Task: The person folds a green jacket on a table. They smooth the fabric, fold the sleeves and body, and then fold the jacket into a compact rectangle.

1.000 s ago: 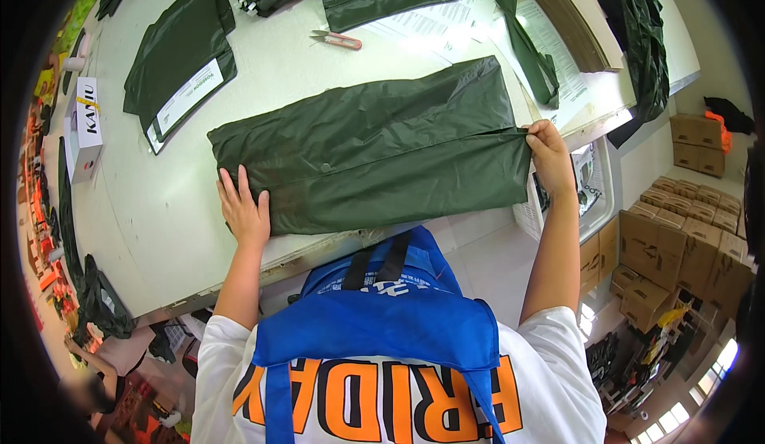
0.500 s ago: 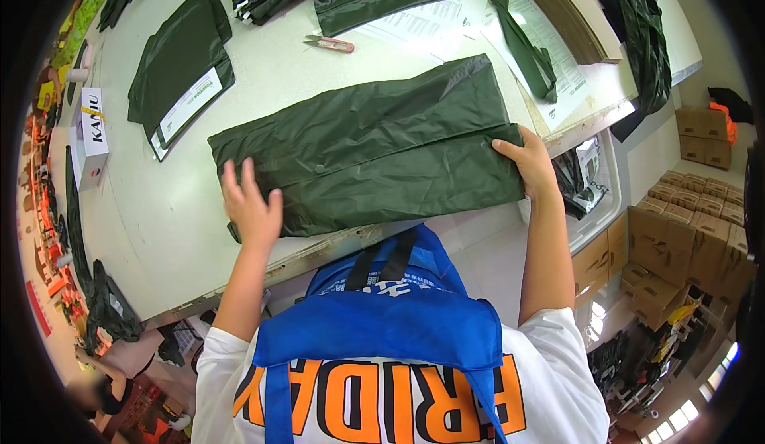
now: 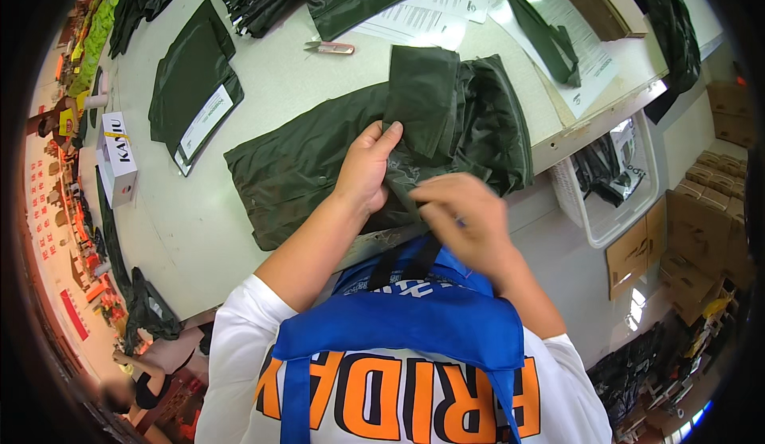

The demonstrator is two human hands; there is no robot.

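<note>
Your left hand pinches a fold of the dark green garment lying on the pale table before you, while your right hand, fingers curled, grips the same cloth at its near edge beside the left.

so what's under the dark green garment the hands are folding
The dark green garment lies on the pale worktable, which shows bare all around it. The left hand and right hand grip its near edge. Anything between cloth and tabletop is covered.
</note>
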